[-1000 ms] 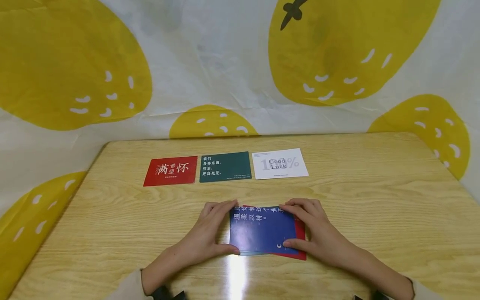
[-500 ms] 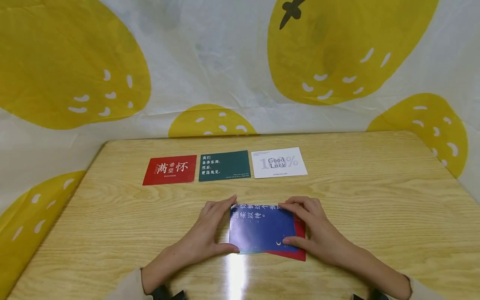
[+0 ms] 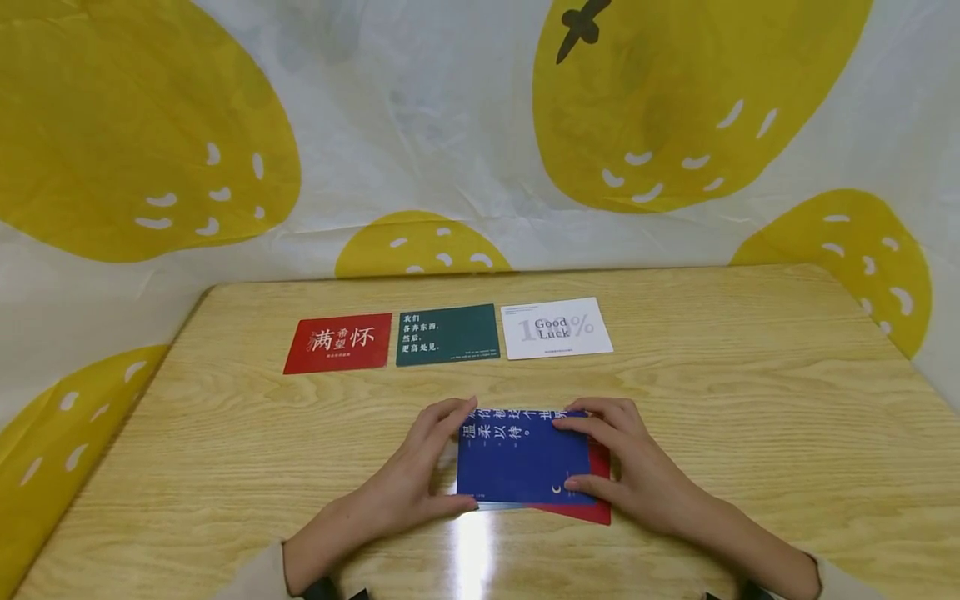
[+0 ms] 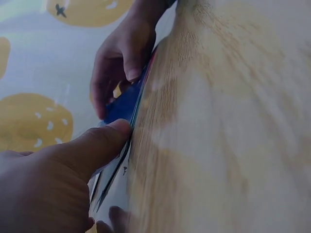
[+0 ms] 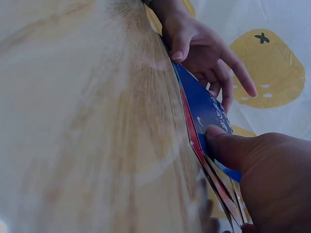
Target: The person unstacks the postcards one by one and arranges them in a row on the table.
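In the head view both hands hold one small stack of postcards near the front of the table. On top lies a blue postcard [image 3: 525, 467] with white characters and a small moon. A red postcard [image 3: 585, 511] sticks out below it at the right and front, and pale blue edges show at the front left. My left hand [image 3: 422, 462] grips the stack's left end, thumb at the near corner. The right hand [image 3: 626, 467] holds the other end, its thumb [image 5: 228, 145] pressing on the blue face. In the right wrist view the layered edges fan slightly apart near that thumb.
A red postcard [image 3: 339, 343], a dark green postcard [image 3: 447, 335] and a white "Good Luck" postcard [image 3: 557, 327] lie in a row farther back on the wooden table [image 3: 750, 375]. Behind it hangs a white cloth [image 3: 450, 125] printed with yellow fruit.
The right index finger has shifted slightly toward me on the blue postcard, and another finger shows behind it. The red postcard's near corner juts out slightly more. The back row has stayed put.
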### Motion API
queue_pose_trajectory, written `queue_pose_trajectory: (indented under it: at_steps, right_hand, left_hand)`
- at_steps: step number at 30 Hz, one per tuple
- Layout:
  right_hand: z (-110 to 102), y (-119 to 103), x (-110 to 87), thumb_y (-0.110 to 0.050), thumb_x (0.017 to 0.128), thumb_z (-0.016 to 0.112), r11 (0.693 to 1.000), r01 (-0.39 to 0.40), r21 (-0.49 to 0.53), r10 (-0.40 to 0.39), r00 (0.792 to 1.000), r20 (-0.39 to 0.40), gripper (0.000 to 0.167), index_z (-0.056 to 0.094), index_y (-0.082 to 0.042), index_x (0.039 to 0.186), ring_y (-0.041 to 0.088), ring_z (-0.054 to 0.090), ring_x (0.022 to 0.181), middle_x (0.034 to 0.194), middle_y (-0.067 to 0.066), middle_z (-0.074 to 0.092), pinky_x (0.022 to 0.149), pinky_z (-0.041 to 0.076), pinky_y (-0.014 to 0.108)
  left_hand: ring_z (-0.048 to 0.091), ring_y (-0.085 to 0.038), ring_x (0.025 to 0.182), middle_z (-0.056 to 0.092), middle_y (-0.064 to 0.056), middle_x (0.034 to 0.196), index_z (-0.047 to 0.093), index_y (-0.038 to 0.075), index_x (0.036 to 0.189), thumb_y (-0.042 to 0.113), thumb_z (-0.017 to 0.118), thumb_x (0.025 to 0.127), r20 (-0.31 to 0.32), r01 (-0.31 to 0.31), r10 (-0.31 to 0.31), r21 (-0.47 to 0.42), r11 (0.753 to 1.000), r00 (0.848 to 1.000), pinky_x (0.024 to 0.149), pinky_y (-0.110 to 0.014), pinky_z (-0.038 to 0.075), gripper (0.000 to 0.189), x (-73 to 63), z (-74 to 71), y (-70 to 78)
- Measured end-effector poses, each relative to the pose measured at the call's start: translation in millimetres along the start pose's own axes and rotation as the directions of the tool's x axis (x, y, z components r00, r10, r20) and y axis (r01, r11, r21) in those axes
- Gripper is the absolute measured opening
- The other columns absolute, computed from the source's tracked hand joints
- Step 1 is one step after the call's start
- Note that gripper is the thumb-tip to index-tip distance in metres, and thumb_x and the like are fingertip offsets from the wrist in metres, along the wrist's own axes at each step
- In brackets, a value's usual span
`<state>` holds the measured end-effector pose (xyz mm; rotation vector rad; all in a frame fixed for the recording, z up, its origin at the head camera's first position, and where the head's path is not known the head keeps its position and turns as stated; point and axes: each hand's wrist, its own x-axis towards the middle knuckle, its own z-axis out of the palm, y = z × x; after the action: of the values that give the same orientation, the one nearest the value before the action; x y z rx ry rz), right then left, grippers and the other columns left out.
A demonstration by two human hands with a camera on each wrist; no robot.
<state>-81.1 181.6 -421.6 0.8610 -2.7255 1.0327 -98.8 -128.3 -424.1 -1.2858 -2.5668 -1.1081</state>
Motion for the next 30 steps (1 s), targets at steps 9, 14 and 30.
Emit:
queue_pose_trajectory:
  at_steps: [9, 14, 30]
  right_hand:
    - [-1.1, -0.6, -0.3, -0.021, 0.071, 0.085, 0.999, 0.043, 0.023, -0.042, 0.999, -0.029, 0.071, 0.054, -0.024, 0.135, 0.019, 0.029, 0.123, 0.135, 0.001, 0.04, 0.096, 0.031, 0.015]
    - [-1.0, -0.5, -1.1, -0.017, 0.072, 0.084, 0.997, 0.068, 0.024, -0.067, 0.997, -0.035, 0.073, 0.051, -0.023, 0.137, 0.02, 0.029, 0.122, 0.136, 0.002, 0.038, 0.096, 0.03, 0.015]
    - [-31.9, -1.4, 3.0, -0.037, 0.065, 0.088, 0.993, 0.114, 0.021, -0.115, 0.992, 0.053, 0.097, 0.039, -0.017, 0.146, 0.021, 0.023, 0.132, 0.147, 0.007, 0.026, 0.1, 0.032, 0.018]
  left_hand:
    - [0.042, -0.023, 0.121, 0.019, -0.009, 0.148, 0.016, 0.011, 0.153, 0.022, 0.088, 0.069, 0.01, 0.016, -0.016, -0.067, 0.998, 1.0, 0.093, -0.037, 0.047, 0.111, 0.8, 1.5, 2.7]
    - [0.043, -0.018, 0.114, 0.021, -0.009, 0.149, 0.011, 0.011, 0.153, 0.02, 0.087, 0.069, -0.014, 0.04, -0.041, -0.057, 0.998, 0.999, 0.095, -0.037, 0.045, 0.114, 0.7, 2.1, 4.2]
    - [0.047, -0.02, 0.108, 0.031, -0.012, 0.146, 0.013, 0.004, 0.152, 0.018, 0.089, 0.067, -0.143, -0.048, 0.029, -0.134, 0.99, 0.989, 0.092, -0.038, 0.046, 0.115, 16.5, -6.4, 19.3]
